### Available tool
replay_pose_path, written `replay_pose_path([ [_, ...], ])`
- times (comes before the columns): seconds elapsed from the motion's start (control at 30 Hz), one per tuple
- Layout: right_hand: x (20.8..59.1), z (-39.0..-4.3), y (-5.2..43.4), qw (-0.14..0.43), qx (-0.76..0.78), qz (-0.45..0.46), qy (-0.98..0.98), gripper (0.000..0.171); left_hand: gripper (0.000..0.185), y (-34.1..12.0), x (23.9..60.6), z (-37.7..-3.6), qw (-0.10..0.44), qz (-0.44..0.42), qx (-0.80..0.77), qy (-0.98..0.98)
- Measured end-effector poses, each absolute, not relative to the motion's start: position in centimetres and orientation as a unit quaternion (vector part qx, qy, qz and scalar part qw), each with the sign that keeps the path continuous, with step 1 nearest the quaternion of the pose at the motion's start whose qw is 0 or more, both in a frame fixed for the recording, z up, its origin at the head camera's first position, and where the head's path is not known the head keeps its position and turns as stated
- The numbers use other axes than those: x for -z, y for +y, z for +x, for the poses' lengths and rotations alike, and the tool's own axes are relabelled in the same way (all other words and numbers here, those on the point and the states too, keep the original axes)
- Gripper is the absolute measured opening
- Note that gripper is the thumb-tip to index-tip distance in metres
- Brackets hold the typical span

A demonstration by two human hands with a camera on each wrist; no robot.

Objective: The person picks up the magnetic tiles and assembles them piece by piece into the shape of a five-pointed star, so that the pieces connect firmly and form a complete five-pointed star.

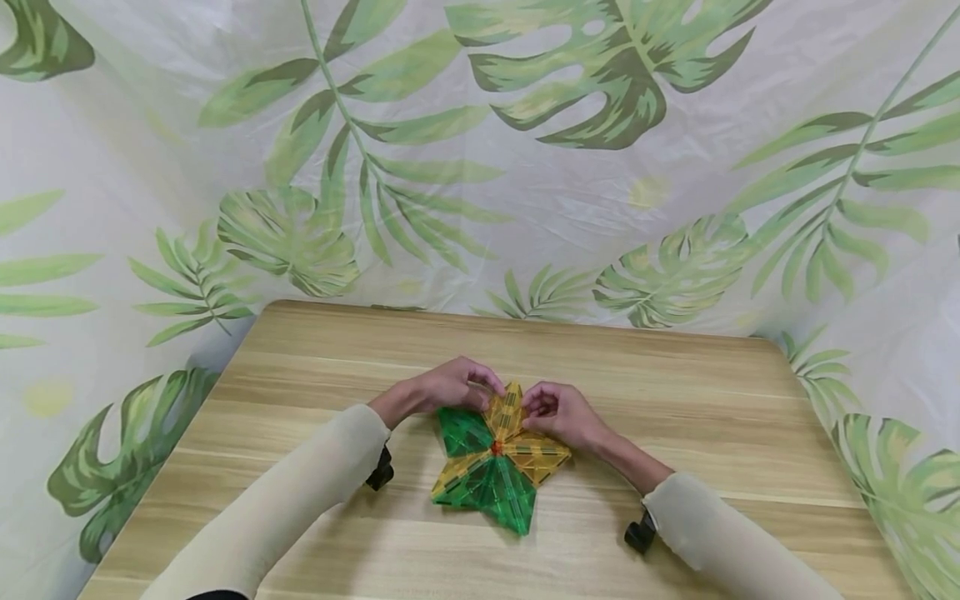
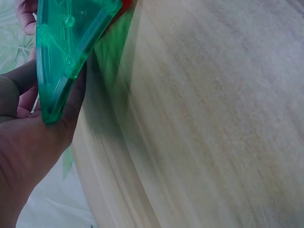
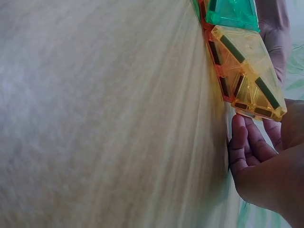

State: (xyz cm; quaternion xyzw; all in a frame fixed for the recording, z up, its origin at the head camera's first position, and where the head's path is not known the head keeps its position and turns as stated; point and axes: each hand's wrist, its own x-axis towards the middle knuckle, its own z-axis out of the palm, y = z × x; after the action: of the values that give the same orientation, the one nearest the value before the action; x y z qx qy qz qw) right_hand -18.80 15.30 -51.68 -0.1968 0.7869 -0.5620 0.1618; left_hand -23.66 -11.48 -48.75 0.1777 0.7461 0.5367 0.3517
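Pinching from both sides, my two hands meet at the far point of a star-shaped build of plastic tiles (image 1: 495, 462) lying flat on the wooden table (image 1: 712, 417). My left hand (image 1: 450, 387) curls its fingers over the far left edge, where a green tile (image 1: 462, 430) meets the yellow tile (image 1: 507, 410) that forms the far point. In the left wrist view that green tile (image 2: 66, 52) rests against my thumb and palm (image 2: 33, 142). My right hand (image 1: 558, 412) pinches the right edge of the same yellow tile with curled fingertips. In the right wrist view, my fingers (image 3: 244, 147) sit just below a yellow tile's (image 3: 247, 71) corner, and I cannot tell whether they touch it.

The star lies directly in front of me, near the middle of the table. Its long axis runs away from me, from a green point (image 1: 510, 500) nearest my body to the yellow point between my hands. A small red spot (image 1: 496, 447) marks the centre. Both hands sit at the far end, about equally near the yellow tile, the left slightly farther forward.

Pale sleeves cover both forearms, each with a black camera mount (image 1: 381, 471) at the wrist. Behind the table hangs a white cloth (image 1: 525, 167) printed with green leaves.
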Motion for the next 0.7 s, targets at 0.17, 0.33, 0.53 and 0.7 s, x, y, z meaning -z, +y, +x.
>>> replay_pose_path([
  [0.17, 51.3, -18.6, 14.9, 0.158, 0.542, -0.202, 0.800, 0.025, 0.025, -11.4, 49.1, -23.6, 0.353, 0.187, -0.532, 0.746],
  [0.33, 51.4, -18.6, 15.0, 0.155, 0.542, -0.204, 0.800, 0.024, 0.025, -11.5, 48.8, -23.4, 0.353, 0.191, -0.541, 0.739],
  [0.53, 51.6, -18.6, 15.4, 0.168, 0.542, -0.208, 0.797, 0.022, 0.025, -11.7, 49.0, -23.0, 0.345, 0.197, -0.537, 0.744],
  [0.7, 51.4, -18.6, 15.7, 0.180, 0.532, -0.223, 0.797, 0.025, 0.028, -12.0, 49.0, -22.5, 0.328, 0.212, -0.526, 0.756],
])
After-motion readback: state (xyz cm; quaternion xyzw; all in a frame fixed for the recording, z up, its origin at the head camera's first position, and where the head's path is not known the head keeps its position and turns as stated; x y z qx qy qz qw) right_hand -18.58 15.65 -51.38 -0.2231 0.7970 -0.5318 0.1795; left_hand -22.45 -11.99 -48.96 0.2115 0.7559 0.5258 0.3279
